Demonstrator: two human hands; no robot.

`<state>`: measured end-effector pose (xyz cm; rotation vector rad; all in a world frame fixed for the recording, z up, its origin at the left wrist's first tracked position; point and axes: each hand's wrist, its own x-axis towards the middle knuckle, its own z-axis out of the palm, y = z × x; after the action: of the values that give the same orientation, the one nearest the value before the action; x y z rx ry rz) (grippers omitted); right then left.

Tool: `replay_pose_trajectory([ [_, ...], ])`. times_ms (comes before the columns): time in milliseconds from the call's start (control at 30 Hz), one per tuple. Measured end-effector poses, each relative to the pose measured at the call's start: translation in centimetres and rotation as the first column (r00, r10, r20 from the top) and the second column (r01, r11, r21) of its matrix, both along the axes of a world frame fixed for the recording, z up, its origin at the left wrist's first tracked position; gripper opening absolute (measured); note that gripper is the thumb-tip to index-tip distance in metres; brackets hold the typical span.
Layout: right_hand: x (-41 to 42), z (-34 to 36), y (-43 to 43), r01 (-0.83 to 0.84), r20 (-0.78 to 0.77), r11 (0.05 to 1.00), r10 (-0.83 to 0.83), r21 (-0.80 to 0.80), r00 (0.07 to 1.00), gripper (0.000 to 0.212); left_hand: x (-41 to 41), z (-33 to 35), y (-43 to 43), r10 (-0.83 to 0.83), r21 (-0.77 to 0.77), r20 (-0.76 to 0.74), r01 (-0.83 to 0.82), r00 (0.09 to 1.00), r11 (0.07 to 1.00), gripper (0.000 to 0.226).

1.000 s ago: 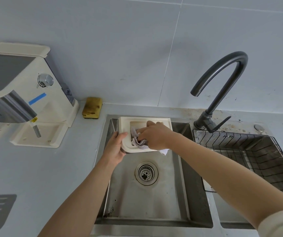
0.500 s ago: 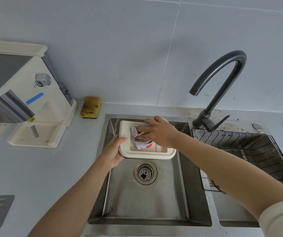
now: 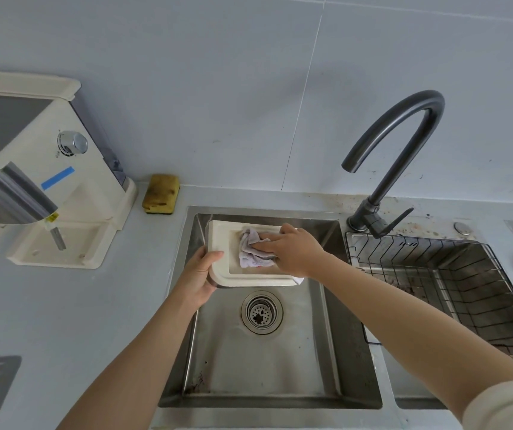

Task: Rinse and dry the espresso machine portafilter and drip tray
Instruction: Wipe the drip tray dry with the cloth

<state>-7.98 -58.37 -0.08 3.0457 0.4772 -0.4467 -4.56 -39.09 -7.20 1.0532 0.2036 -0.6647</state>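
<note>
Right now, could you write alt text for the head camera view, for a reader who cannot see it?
Over a steel sink, the left hand grips a cream drip tray by its edge while the right hand presses a crumpled cloth into it. An espresso machine and a sponge sit on the counter.

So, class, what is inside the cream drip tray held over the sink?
A crumpled pale cloth lies inside the drip tray, pressed down by the right hand. Some bare floor shows beside it; whatever lies under cloth and hand is covered.
</note>
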Motion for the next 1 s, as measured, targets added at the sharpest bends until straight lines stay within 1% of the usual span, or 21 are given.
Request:
replay_pose_trajectory([
  [100,-0.1,-0.3,-0.1,0.085,0.001,0.995,-0.085,0.044,0.996,0.049,0.1,0.3,0.1,0.043,0.012,-0.012,-0.043,0.999,0.999,0.060],
  [167,-0.2,-0.2,-0.2,0.117,0.006,0.993,-0.117,0.036,0.993,0.048,0.3,0.5,0.1,0.063,0.008,-0.011,-0.063,0.998,0.998,0.063],
  [200,-0.2,-0.1,-0.3,0.132,0.002,0.991,-0.132,0.026,0.991,0.049,0.4,0.7,0.2,0.069,0.000,-0.004,-0.069,0.998,0.998,0.060],
  [300,-0.2,0.3,-0.5,0.191,0.017,0.982,-0.191,-0.010,0.981,0.047,0.6,1.2,0.2,0.097,-0.020,0.014,-0.096,0.995,0.995,0.043],
  [467,-0.3,0.9,0.6,0.233,0.074,0.966,-0.226,-0.109,0.971,0.047,0.8,2.2,0.0,0.121,-0.033,0.044,-0.119,0.992,0.992,0.038],
  [533,-0.1,1.3,1.1,0.240,0.083,0.961,-0.230,-0.138,0.970,0.043,1.0,2.5,0.1,0.129,-0.021,0.064,-0.128,0.990,0.992,0.036],
  [633,0.4,1.8,1.4,0.227,0.079,0.954,-0.215,-0.195,0.973,0.028,1.0,3.0,0.1,0.133,-0.003,0.094,-0.134,0.987,0.991,0.034],
  [700,0.7,2.3,1.5,0.218,0.057,0.949,-0.211,-0.229,0.976,0.023,0.9,3.4,-0.2,0.158,-0.014,0.100,-0.157,0.982,0.987,0.032],
  [800,1.0,2.8,1.6,0.225,-0.005,0.941,-0.233,-0.253,0.972,0.023,1.0,3.8,-0.6,0.199,-0.020,0.118,-0.198,0.973,0.980,0.020],
  [933,1.5,3.3,1.6,0.290,-0.118,0.939,-0.314,-0.186,0.942,0.019,0.9,3.9,-0.9,0.190,-0.035,0.123,-0.187,0.974,0.982,0.021],
  [1000,1.8,3.4,1.6,0.330,-0.197,0.930,-0.357,-0.160,0.913,0.030,0.7,3.8,-1.2,0.198,-0.038,0.103,-0.195,0.975,0.980,0.024],
])
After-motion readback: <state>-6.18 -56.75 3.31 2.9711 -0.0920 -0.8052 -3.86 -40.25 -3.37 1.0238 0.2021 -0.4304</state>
